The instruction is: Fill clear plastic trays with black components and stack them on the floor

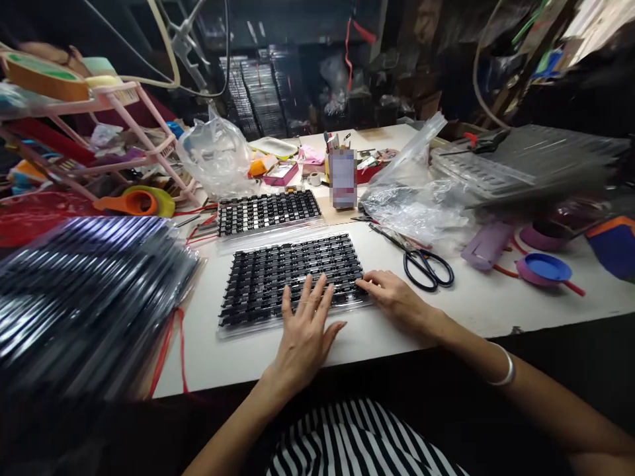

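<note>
A clear plastic tray (292,281) filled with rows of small black parts lies in front of me on the white table. My left hand (305,324) rests flat over its front edge, fingers spread across the black parts. At the tray's right edge, my right hand (391,294) has its thumb and fingertips pinched together by the end of a row. Whatever sits between those fingertips is too small to make out. Just behind is a second tray (270,213) of similar black parts, some with silvery tops.
Black-handled scissors (427,270) lie right of my right hand. Stacked filled trays (89,284) crowd the left side. Beyond are a pink rack (149,125), a clear plastic bag (215,155), a phone (343,177) standing upright, plastic wrapping (417,208) and a blue-topped round dish (546,268).
</note>
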`<action>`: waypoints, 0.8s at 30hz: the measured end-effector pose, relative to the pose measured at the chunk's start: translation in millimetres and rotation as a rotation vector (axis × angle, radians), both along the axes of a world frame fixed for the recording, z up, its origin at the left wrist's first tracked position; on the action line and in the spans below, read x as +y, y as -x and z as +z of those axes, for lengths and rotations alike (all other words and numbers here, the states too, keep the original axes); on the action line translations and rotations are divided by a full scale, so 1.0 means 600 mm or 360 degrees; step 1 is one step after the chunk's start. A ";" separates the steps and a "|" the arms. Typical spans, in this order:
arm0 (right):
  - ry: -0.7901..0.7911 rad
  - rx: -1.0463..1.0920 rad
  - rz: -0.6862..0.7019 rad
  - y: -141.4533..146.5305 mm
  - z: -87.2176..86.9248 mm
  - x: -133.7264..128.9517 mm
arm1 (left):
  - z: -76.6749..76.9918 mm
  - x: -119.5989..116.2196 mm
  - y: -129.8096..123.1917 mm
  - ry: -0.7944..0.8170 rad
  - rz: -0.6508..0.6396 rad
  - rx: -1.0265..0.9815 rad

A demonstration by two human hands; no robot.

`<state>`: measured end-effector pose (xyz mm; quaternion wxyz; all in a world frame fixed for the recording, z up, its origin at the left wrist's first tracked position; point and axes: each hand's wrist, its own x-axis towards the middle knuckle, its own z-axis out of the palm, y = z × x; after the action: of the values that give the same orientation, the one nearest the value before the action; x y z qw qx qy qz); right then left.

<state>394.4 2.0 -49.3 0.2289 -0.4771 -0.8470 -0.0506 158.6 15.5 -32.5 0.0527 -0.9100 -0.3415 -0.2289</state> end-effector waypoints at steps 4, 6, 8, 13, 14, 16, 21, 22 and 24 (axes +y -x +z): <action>-0.0037 -0.0020 -0.0130 -0.003 -0.009 -0.023 | 0.008 -0.006 0.073 -0.0026 0.0189 -0.0229; -0.0118 0.0041 -0.0221 0.004 -0.012 -0.035 | 0.006 -0.006 0.114 -0.0016 0.0312 -0.0315; -0.0187 0.0134 -0.0292 0.016 -0.015 -0.046 | 0.001 -0.006 0.150 -0.0008 0.0452 -0.0377; -0.0234 0.0165 -0.0400 0.052 -0.018 -0.055 | -0.012 -0.006 0.194 0.0035 0.0666 -0.0436; -0.0235 0.0148 -0.0423 0.057 -0.018 -0.055 | -0.014 -0.006 0.196 0.0055 0.0673 -0.0438; -0.0226 0.0114 -0.0436 0.064 -0.017 -0.054 | -0.017 -0.005 0.196 0.0090 0.0671 -0.0446; -0.0191 0.0075 -0.0413 0.070 -0.017 -0.055 | -0.022 -0.001 0.199 0.0124 0.0683 -0.0516; -0.0187 0.0084 -0.0416 0.071 -0.018 -0.056 | -0.023 -0.001 0.201 0.0126 0.0694 -0.0524; -0.0192 0.0104 -0.0423 0.074 -0.019 -0.055 | -0.026 -0.002 0.205 0.0131 0.0711 -0.0526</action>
<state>349.8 -31.2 -61.0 0.2760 -0.5719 -0.7638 -0.1158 35.3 14.4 -48.1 0.0085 -0.7640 -0.5466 -0.3428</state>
